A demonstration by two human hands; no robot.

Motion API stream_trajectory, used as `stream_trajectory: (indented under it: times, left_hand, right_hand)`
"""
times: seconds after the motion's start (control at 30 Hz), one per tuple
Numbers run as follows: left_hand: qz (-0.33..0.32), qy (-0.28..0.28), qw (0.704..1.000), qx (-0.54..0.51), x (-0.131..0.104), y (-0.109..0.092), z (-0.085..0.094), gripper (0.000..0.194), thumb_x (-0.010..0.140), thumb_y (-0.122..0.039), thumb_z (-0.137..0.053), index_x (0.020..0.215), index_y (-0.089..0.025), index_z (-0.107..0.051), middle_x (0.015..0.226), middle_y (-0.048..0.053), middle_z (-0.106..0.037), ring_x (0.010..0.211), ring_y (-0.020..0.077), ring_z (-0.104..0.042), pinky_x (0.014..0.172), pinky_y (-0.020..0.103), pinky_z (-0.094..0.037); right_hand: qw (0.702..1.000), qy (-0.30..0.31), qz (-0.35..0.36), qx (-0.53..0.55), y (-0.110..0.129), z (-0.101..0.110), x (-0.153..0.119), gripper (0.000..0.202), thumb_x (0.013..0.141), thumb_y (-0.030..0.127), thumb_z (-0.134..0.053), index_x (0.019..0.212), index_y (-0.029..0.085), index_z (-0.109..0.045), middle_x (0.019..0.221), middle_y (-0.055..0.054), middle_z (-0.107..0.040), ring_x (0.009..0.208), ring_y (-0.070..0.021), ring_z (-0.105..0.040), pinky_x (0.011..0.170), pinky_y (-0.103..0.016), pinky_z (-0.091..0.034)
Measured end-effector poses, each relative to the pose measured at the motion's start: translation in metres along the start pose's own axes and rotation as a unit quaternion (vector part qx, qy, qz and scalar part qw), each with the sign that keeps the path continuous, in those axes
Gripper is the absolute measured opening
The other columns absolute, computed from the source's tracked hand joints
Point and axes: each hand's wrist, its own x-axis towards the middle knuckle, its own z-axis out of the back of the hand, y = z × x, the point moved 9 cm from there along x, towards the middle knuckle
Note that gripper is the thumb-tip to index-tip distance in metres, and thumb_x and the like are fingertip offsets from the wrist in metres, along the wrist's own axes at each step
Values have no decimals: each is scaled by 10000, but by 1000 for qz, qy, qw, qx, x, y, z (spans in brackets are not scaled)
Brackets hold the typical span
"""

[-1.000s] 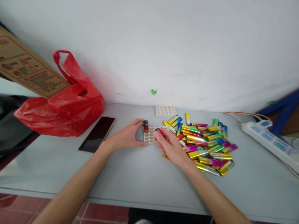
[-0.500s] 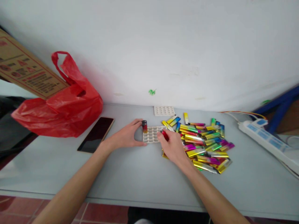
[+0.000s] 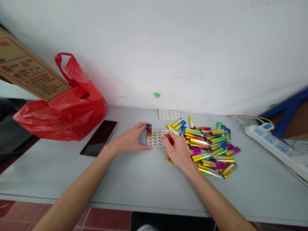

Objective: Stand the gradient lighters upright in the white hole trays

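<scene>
A white tray (image 3: 157, 141) with rows of round-ended holes lies on the table in front of me. Two lighters (image 3: 149, 131) with black tops and red-to-gold bodies stand upright at its far left corner. My left hand (image 3: 131, 138) curves around the tray's left end, thumb at the near corner and fingers by the standing lighters. Over the tray's right end, my right hand (image 3: 177, 149) is closed on a red lighter (image 3: 169, 139); its lower part is hidden by my fingers. Just right of this hand is a loose pile of shiny, many-coloured lighters (image 3: 209, 147).
A second white tray (image 3: 169, 114) lies by the wall. On the left are a phone (image 3: 99, 138), a red plastic bag (image 3: 72, 112) and a cardboard box (image 3: 31, 70). A white power strip (image 3: 274, 141) with cables lies at the right.
The view has shifted very slightly. Both hands, the tray and the red lighter keep nearly the same places.
</scene>
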Motion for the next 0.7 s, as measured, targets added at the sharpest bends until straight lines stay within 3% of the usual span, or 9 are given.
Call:
stream_trajectory:
  times: [0.2,0.43,0.57,0.7]
  left_hand:
    - [7,2,1000,3,0,-1,0,980,723,-638,-902,1494,-151,-545,1640,193,-505,1525,381,-520,1325,460,-388]
    - [-3,-1,1000,5,-1,-5,1,939,742,-593,-902,1491,-158,-541,1629,189,-520,1519,372,-522,1312,461,-395]
    - [-14,-16,1000,-5,-1,-7,2,912,725,-598,-918,1457,-178,-573,1595,170,-559,1499,378,-541,1294,467,-417]
    - [-23,-23,999,-6,0,-8,2,884,723,-626,-916,1414,-171,-605,1572,180,-581,1481,391,-557,1280,483,-436]
  right_hand:
    - [1000,-9,2,1,0,0,-2,404,1068,558,-500,792,263,-513,678,5,-612,641,-199,-566,636,-318,-371]
    - [989,19,146,-16,20,-7,-6,265,1125,418,-517,991,226,-641,1018,-69,-687,969,-233,-646,873,-337,-474]
    - [987,-3,150,-59,22,-8,-2,326,1114,461,-561,919,222,-668,930,-54,-661,903,-230,-633,817,-332,-454]
    - [987,7,147,-73,24,-16,2,421,1120,483,-542,789,228,-591,771,-13,-622,745,-196,-592,697,-306,-399]
